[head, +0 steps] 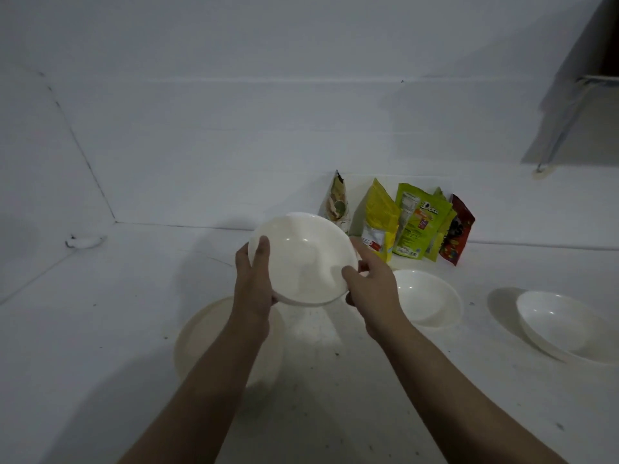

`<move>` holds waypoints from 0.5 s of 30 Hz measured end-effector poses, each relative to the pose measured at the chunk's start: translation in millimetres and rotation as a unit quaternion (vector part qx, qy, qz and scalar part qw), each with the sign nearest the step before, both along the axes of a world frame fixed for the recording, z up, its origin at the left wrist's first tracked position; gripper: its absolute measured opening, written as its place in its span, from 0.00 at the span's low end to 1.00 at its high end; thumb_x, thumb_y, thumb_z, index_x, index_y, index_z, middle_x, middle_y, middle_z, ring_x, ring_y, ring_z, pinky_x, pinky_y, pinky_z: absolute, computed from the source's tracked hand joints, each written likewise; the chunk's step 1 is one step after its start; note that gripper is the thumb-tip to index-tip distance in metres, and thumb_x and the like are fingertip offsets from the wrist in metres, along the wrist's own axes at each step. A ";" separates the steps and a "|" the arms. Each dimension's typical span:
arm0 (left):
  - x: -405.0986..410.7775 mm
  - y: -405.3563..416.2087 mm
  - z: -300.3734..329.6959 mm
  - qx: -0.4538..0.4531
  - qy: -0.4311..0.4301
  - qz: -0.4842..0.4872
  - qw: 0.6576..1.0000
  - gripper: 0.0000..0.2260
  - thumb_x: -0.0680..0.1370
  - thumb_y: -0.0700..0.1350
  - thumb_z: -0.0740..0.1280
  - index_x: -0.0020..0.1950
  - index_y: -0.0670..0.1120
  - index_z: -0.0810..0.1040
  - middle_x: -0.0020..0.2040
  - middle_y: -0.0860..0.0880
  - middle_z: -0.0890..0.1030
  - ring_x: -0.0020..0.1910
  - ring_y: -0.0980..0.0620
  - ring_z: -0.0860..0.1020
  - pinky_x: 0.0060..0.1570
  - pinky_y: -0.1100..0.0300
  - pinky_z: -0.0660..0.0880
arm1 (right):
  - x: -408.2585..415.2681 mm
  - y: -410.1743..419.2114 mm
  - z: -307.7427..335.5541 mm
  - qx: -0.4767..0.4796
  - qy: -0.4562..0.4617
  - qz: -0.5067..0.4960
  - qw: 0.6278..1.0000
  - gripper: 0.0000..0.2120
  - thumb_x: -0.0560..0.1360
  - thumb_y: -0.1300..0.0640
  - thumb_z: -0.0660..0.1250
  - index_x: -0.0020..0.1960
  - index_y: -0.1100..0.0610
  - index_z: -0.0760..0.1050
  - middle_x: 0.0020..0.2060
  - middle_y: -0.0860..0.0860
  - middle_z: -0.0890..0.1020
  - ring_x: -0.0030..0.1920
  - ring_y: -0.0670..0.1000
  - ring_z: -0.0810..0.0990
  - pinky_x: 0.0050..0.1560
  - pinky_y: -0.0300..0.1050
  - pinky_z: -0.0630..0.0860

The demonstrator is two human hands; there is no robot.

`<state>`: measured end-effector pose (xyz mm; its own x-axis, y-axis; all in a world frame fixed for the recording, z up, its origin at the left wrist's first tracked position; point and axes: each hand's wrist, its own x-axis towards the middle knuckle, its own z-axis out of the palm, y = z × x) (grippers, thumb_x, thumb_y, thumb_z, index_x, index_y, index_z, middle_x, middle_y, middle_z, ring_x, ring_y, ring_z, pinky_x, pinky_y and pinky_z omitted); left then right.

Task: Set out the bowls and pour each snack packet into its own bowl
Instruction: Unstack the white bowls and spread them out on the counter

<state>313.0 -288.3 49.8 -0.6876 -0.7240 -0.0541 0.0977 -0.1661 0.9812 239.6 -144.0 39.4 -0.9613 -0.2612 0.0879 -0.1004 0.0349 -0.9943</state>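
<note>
Both hands hold a white bowl (pixel 303 259) in the air, tilted toward me, above the white counter. My left hand (pixel 253 279) grips its left rim and my right hand (pixel 370 283) grips its right rim. A second rim edge shows behind the held bowl, so it may be a stack of two. Under my left forearm a cream bowl (pixel 201 336) rests on the counter. Two more white bowls stand to the right, one near (pixel 428 296) and one far right (pixel 566 326). Several snack packets lean on the back wall: a pale one (pixel 336 202), a yellow one (pixel 380 219), a green one (pixel 417 219) and a dark red one (pixel 457 232).
The white counter (pixel 100 329) meets white walls at the left and the back. A small white object (pixel 83 242) lies at the left wall's foot. A grey cabinet or hood (pixel 582 95) hangs at the upper right.
</note>
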 end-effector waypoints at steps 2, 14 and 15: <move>0.7 -19.8 1.0 -0.011 -0.001 0.009 1.000 0.15 0.82 0.57 0.57 0.67 0.56 0.66 0.60 0.49 0.74 0.53 0.49 0.76 0.47 0.50 0.79 | -6.1 -17.0 7.7 -0.017 -0.015 -0.012 1.000 0.27 0.76 0.65 0.61 0.72 0.47 0.71 0.43 0.54 0.74 0.35 0.52 0.74 0.29 0.41 0.76; -3.7 -165.8 -48.2 -0.009 -0.106 0.122 0.987 0.22 0.84 0.55 0.49 0.77 0.50 0.58 0.71 0.43 0.68 0.63 0.42 0.71 0.61 0.47 0.71 | -22.9 -65.8 -44.9 -0.195 -0.186 -0.099 0.958 0.19 0.78 0.66 0.58 0.68 0.59 0.70 0.57 0.58 0.77 0.45 0.53 0.76 0.30 0.37 0.76; -2.9 -172.2 -54.7 0.002 -0.113 0.118 0.987 0.21 0.84 0.55 0.50 0.77 0.51 0.58 0.70 0.43 0.68 0.59 0.43 0.71 0.56 0.50 0.72 | -22.2 -68.7 -52.9 -0.206 -0.198 -0.113 0.951 0.19 0.78 0.66 0.58 0.68 0.58 0.70 0.60 0.59 0.76 0.47 0.54 0.76 0.29 0.37 0.76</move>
<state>310.1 -460.6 -4.9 -0.4704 -0.8619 -0.1894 -0.0876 -0.1680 0.9819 217.4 -212.6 -13.5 -0.9677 -0.0656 -0.2435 0.2494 -0.3905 -0.8862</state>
